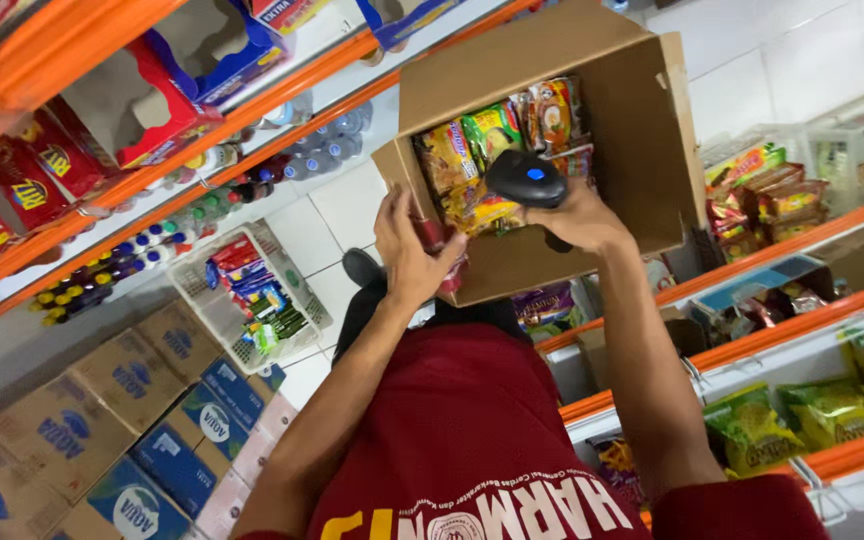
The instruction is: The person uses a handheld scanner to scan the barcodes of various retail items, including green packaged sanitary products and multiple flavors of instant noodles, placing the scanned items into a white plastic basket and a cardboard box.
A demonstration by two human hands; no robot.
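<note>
Near the middle of the frame, the left hand point(410, 255) is gripping a red packet point(442, 250) against the lower left edge of an open cardboard box point(642, 140), its fingers curling around the packet. Just right of it, the right hand point(580, 215) is closing around the handle of a black handheld scanner point(527, 180), whose rounded head with a blue dot is sitting over the box's opening. The box is filling the upper centre of the frame, tilting toward the camera, and is holding yellow, green and orange snack packets point(492, 150) packed upright inside it. Below the hands, the person's dark red shirt point(462, 430) is taking up the lower centre. In the left middle of the frame a white plastic basket point(214, 310) is sitting on the pale tiled floor, carrying small colourful packs. Stacked brown and blue cartons point(142, 420) are occupying the lower left corner. Orange-edged shelves point(112, 190) are running across the upper left with bottles and red packets, and more orange-edged shelves point(802, 330) at the right are showing green and yellow bags.
</note>
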